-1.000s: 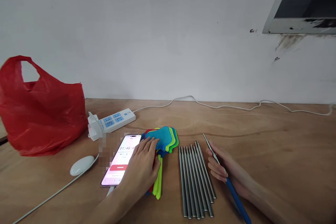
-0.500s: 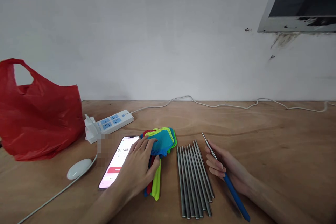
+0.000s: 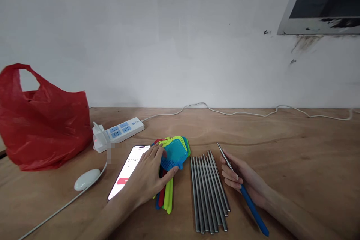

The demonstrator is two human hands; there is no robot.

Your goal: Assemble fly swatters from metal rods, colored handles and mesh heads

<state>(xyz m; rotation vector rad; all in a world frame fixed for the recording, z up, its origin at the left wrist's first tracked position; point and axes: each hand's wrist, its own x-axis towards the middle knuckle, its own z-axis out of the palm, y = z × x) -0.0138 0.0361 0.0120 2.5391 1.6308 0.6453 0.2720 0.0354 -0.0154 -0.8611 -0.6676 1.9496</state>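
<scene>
My left hand [image 3: 147, 178] lies on a stack of coloured mesh swatter heads [image 3: 174, 148], pinching the blue top one between thumb and fingers. Their green, red and blue stems [image 3: 166, 198] stick out under my palm. My right hand [image 3: 242, 180] rests on the wooden table [image 3: 281, 150], fingers curled round a thin metal rod with a blue handle [image 3: 243, 191], its tip pointing away. Between my hands lies a row of several bare metal rods [image 3: 209, 191].
A lit phone [image 3: 126, 170] lies just left of my left hand. A white power strip [image 3: 118, 132], a white mouse [image 3: 87, 179] with cable, and a red plastic bag [image 3: 42, 120] sit at the left. A white cord [image 3: 253, 114] runs along the wall.
My left hand has shifted on the stack, and the blue top head now sits slid to the right, gripped by thumb and fingers. My right hand has stayed put.
</scene>
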